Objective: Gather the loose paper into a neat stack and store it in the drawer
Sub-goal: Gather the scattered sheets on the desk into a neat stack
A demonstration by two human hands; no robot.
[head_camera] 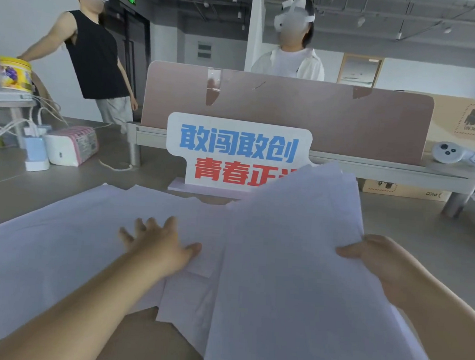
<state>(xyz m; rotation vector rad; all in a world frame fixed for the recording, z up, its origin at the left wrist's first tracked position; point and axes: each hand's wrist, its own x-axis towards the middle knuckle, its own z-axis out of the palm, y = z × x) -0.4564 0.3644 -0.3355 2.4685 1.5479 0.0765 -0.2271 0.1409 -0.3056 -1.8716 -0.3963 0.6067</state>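
Loose white sheets of paper point(67, 229) lie spread over the left and middle of the desk, overlapping one another. My left hand point(159, 243) rests flat on them with its fingers spread, holding nothing. My right hand point(377, 260) grips the right edge of a bundle of several sheets point(294, 268), thumb on top, and holds it lifted and tilted above the desk. The bundle's edges are uneven at the top. No drawer is in view.
A white sign with blue and red characters point(238, 151) stands just behind the papers, before a pink desk divider point(319, 112). A tissue pack point(75, 144) and chargers sit far left, a white controller point(454, 154) far right. Two people in headsets stand beyond the desk.
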